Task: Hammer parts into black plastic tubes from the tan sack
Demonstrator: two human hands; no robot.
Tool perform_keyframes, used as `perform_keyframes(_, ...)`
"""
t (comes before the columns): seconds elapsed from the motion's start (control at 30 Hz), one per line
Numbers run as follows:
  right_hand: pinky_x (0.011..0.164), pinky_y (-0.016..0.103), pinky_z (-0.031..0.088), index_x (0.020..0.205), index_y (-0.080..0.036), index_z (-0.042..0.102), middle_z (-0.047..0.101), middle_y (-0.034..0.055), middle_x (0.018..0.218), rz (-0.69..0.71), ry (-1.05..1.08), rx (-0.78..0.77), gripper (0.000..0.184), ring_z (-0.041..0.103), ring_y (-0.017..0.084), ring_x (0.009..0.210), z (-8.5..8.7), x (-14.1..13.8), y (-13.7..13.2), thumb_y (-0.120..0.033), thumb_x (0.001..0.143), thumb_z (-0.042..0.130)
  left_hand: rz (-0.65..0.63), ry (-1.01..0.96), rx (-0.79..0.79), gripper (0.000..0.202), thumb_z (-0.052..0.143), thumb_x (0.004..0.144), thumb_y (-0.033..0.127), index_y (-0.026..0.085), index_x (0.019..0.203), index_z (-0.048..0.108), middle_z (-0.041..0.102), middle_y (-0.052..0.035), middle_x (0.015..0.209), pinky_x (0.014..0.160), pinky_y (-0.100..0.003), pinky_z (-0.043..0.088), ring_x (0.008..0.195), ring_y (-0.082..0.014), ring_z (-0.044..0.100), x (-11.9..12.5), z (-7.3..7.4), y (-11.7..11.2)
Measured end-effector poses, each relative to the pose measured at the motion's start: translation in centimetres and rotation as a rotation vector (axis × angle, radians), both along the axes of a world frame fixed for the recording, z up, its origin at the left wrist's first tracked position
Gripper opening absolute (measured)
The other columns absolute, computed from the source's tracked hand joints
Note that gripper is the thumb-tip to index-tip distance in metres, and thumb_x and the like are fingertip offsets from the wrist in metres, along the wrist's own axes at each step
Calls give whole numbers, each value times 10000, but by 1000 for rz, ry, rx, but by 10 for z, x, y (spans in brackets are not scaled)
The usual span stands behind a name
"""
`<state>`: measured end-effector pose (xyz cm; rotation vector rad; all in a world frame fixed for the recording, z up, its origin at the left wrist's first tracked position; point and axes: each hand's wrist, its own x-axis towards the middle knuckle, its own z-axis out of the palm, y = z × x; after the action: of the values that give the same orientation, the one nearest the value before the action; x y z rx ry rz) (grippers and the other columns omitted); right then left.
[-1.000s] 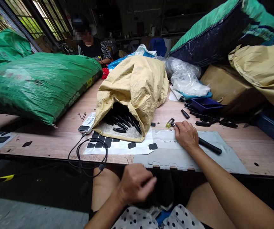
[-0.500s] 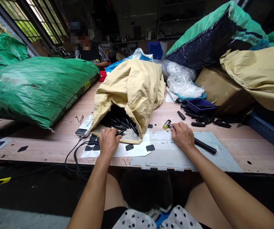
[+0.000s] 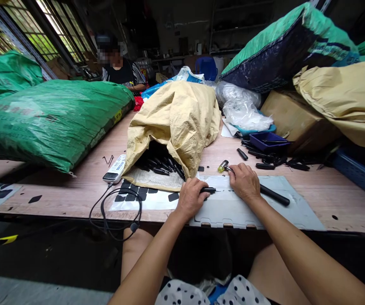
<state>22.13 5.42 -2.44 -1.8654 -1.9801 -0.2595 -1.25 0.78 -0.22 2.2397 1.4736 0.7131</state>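
Note:
My left hand (image 3: 192, 195) is closed around a slim black pen-like piece (image 3: 208, 190), whose end points right over the grey board (image 3: 227, 209). Under my right hand (image 3: 245, 181) lies a small hammer (image 3: 274, 195). My fingers are wrapped round its shaft, with the metal and yellow head (image 3: 223, 166) to the left and the thick black handle to the right. Just beyond my left hand, a beige sack (image 3: 182, 114) lies with its mouth towards me. Several similar black pieces (image 3: 160, 166) show inside it.
A white device (image 3: 115, 169) with a coiled black cable (image 3: 104, 207) sits left of the sack. At right are loose black pieces (image 3: 266, 163), a purple tray (image 3: 268, 142) and a blue basket (image 3: 358, 173). A green sack (image 3: 51, 123) fills the left. Another person (image 3: 121, 74) sits behind.
My left hand has moved right from the sack's mouth to the grey board, carrying the black pen-like piece. My right hand stays on the hammer.

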Motion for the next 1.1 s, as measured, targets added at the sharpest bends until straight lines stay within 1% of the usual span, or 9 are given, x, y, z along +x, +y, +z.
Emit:
perform_keyframes(0.1, 805, 347, 338, 1103, -209, 703, 636, 90, 1018, 1, -1, -3, 248, 516, 233, 946, 0, 1, 0, -290, 989, 498, -1, -72, -22, 210, 761, 895, 287, 266, 1103, 738, 692, -33, 1074, 947, -392, 422, 1088, -238, 588, -3, -8, 4)
perform_keyframes(0.2, 807, 343, 346, 1143, -211, 700, 637, 88, 1018, 11, -3, 3, 266, 524, 232, 948, -1, 2, 0, -300, 995, 498, 9, -113, -29, 253, 790, 871, 308, 264, 1115, 740, 692, -33, 1077, 957, -392, 418, 1093, -238, 587, -4, -9, 3)
perform_keyframes(0.37, 800, 347, 370, 1183, -218, 706, 650, 87, 1042, 8, -1, -40, 289, 548, 239, 971, -1, 4, 1, -307, 998, 502, 27, -144, -26, 183, 797, 860, 287, 241, 1028, 741, 692, -25, 1025, 944, -380, 419, 1052, -224, 598, -4, -10, 5)
perform_keyframes(0.53, 827, 335, 418, 1154, -242, 728, 681, 62, 1038, 6, 169, -136, 277, 592, 225, 1000, 5, 13, 12, -308, 974, 528, 39, -167, -52, 187, 797, 858, 284, 243, 1036, 756, 678, -28, 1014, 939, -378, 419, 1035, -219, 604, -5, -11, 7)
perform_keyframes(0.63, 838, 340, 455, 1141, -241, 739, 697, 66, 1044, 18, 291, -76, 288, 623, 230, 1002, 17, 17, 13, -330, 955, 537, 45, -166, -70, 176, 794, 859, 291, 246, 1026, 762, 673, -27, 998, 934, -378, 416, 1029, -220, 602, -4, -11, 7)
perform_keyframes(0.73, 853, 357, 495, 1161, -228, 742, 716, 80, 1052, 104, 414, 21, 323, 658, 236, 974, 35, 12, 2, -358, 952, 533, 55, -166, -91, 174, 803, 849, 292, 250, 1013, 765, 671, -23, 992, 934, -376, 416, 1029, -221, 598, -3, -10, 8)
perform_keyframes(0.87, 860, 361, 539, 1154, -230, 753, 756, 85, 1075, 287, 559, 17, 321, 695, 230, 969, 55, -10, -28, -380, 974, 533, 65, -154, -98, 168, 808, 843, 292, 258, 1001, 766, 674, -18, 998, 932, -377, 407, 1046, -228, 585, -2, -9, 8)
perform_keyframes(1.0, 855, 351, 559, 1157, -247, 743, 766, 71, 1046, 438, 559, -42, 289, 710, 216, 944, 58, -30, -55, -342, 991, 527, 73, -144, -96, 153, 800, 849, 302, 263, 992, 763, 662, -18, 1001, 910, -371, 406, 1038, -225, 577, -2, -8, 8)
perform_keyframes(1.1, 806, 320, 559, 1162, -259, 730, 748, 49, 973, 495, 496, -59, 274, 704, 191, 884, 57, -39, -68, -302, 1003, 511, 77, -123, -93, 146, 801, 847, 300, 253, 978, 756, 649, -21, 985, 886, -364, 404, 1020, -226, 564, -2, -6, 7)
